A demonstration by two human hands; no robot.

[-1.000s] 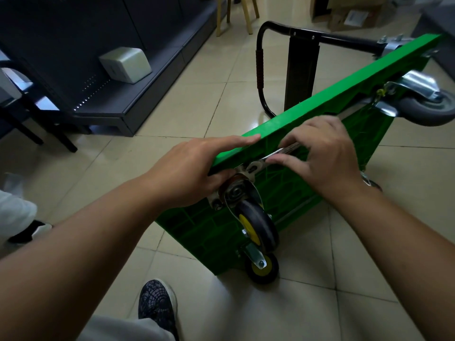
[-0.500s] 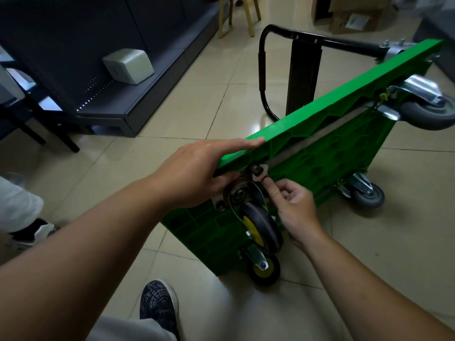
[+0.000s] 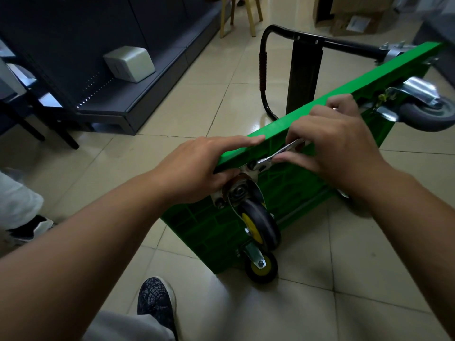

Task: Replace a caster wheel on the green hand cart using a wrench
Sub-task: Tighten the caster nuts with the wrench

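Head view: the green hand cart [image 3: 290,188] stands tipped on its edge on the tiled floor [image 3: 197,94], ribbed underside facing the person. The left hand [image 3: 197,166] clasps its upper edge, forefinger flat on top and thumb beneath, above the black, yellow-hubbed caster wheel [image 3: 261,225]. The right hand [image 3: 337,143] grips the wrench [image 3: 278,153], whose head is at the caster's mount. Dark shelving [image 3: 138,94] with a white box [image 3: 129,64] stands to the left

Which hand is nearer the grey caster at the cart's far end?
Right. The right hand, holding the wrench, is beside the grey caster; the left hand grips the cart edge farther off.
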